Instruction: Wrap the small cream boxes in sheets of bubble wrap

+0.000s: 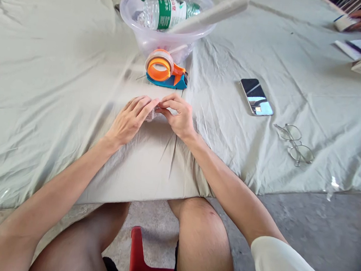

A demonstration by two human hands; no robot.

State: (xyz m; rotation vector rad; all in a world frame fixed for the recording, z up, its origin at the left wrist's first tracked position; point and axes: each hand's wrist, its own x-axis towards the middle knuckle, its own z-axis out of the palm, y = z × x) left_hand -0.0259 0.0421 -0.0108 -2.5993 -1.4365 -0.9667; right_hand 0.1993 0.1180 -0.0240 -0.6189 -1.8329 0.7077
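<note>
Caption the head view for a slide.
Right hand pinches a small pale piece, left hand touching it, on the cloth near a tape dispenser.

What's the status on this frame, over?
Left hand flat, fingertips on small pale wad; right hand pinching it, on the tablecloth. Tape dispenser just beyond, untouched. Smartphone and eyeglasses off right, apart.

Both forearms are bare and come in from the bottom corners, angling toward each other. There's a bit of white sleeve on the right upper arm. The left hand (130, 121) sits palm down, its fingers (145, 106) pretty straight and kept together, pointing up and to the right. The right hand (178, 119) is curled with knuckles up, thumb and fingers (169, 105) pinched tight. The fingertips of both hands meet in the middle, and both wrists are low.
</note>
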